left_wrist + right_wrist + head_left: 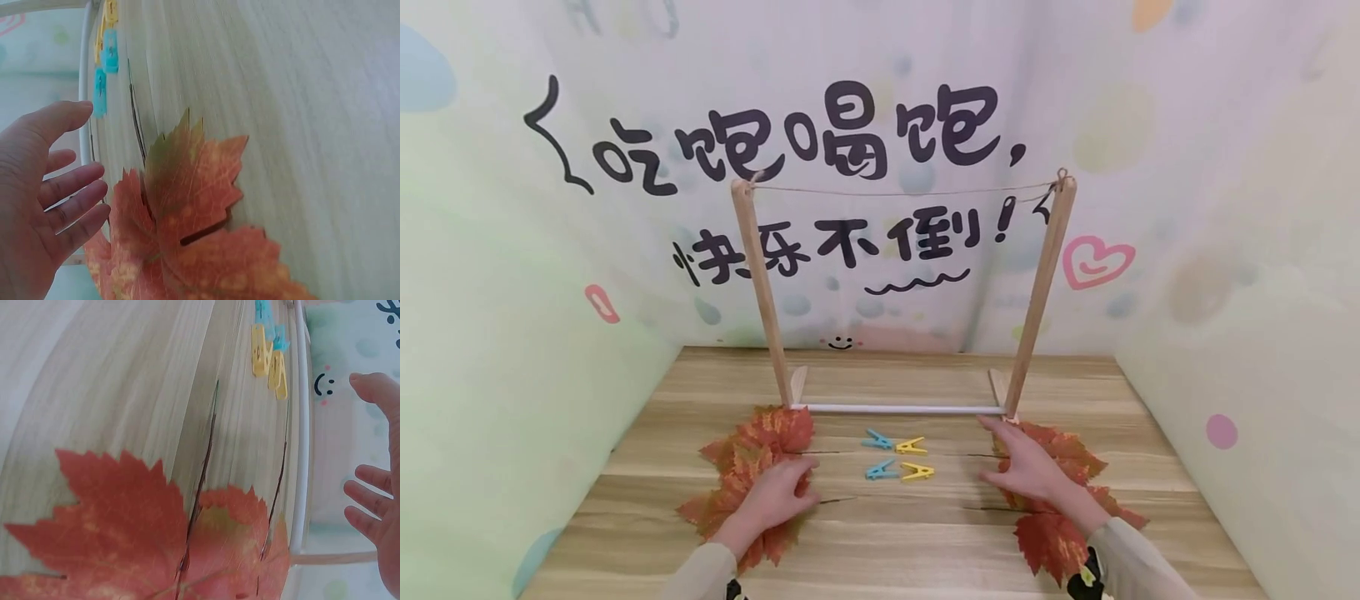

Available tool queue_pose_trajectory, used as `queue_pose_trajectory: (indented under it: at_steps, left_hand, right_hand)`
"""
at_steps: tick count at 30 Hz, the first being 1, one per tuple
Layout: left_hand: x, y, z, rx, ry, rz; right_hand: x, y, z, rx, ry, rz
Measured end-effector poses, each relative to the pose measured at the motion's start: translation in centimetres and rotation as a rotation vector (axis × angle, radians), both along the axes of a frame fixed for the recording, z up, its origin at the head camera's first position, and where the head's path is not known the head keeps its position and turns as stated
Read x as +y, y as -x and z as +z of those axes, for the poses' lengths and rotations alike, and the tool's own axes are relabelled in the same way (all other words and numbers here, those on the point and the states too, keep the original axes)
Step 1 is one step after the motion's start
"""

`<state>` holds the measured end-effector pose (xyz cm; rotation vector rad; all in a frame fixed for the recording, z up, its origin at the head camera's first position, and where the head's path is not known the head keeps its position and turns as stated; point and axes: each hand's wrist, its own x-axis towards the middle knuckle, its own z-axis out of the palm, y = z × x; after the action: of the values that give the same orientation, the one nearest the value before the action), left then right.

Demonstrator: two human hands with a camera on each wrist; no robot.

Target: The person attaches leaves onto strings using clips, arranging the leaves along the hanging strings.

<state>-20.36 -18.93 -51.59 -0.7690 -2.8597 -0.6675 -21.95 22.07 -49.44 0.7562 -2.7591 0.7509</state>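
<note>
My left hand (781,493) hovers at the left pile of red-orange artificial maple leaves (730,467), thumb and fingers spread apart with nothing between them in the left wrist view. Over the right pile of maple leaves (1054,542) is my right hand (1026,467), its fingers apart and holding nothing in the right wrist view. Thin dark stems (203,459) run from both piles toward the middle. Between the hands lie two blue clothespins (882,470) and two yellow clothespins (917,472), in two rows.
Behind the clothespins stands a wooden frame, with a left post (763,292), a right post (1041,292) and a white bar (898,409) low between them. A thin string (880,194) spans the post tops. A printed backdrop (865,50) encloses the wood-grain table (880,558).
</note>
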Motion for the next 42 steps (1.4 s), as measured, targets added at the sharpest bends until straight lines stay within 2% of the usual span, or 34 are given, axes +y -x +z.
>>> queue_pose_trajectory:
  at_steps: [9, 14, 18, 21, 28, 34, 42]
  left_hand:
    - [0.5, 0.2, -0.8, -0.08, -0.054, -0.021]
    - [0.4, 0.2, -1.2, -0.138, -0.105, -0.029]
    - [0.2, 0.3, -1.7, -0.187, -0.112, -0.039]
    - [0.1, 0.4, -2.0, -0.227, -0.111, -0.045]
    - [-0.1, 0.6, -2.1, -0.296, -0.168, -0.074]
    - [0.0, 0.7, -2.0, -0.313, -0.196, -0.093]
    - [0.0, 0.9, -1.9, -0.269, -0.176, -0.143]
  right_hand:
    - [-1.3, 0.0, 0.0, -0.01, 0.033, 0.046]
    - [-2.0, 0.1, -0.4, 0.006, 0.041, 0.048]
    - [-2.7, 0.0, -0.7, 0.001, 0.061, 0.065]
    - [-3.3, -0.1, -0.8, -0.026, 0.081, 0.081]
    - [-4.5, -0.3, -1.0, -0.065, 0.094, 0.099]
    - [-5.2, -0.4, -1.3, -0.083, 0.102, 0.116]
    - [-6.3, -0.3, -2.4, -0.065, 0.091, 0.133]
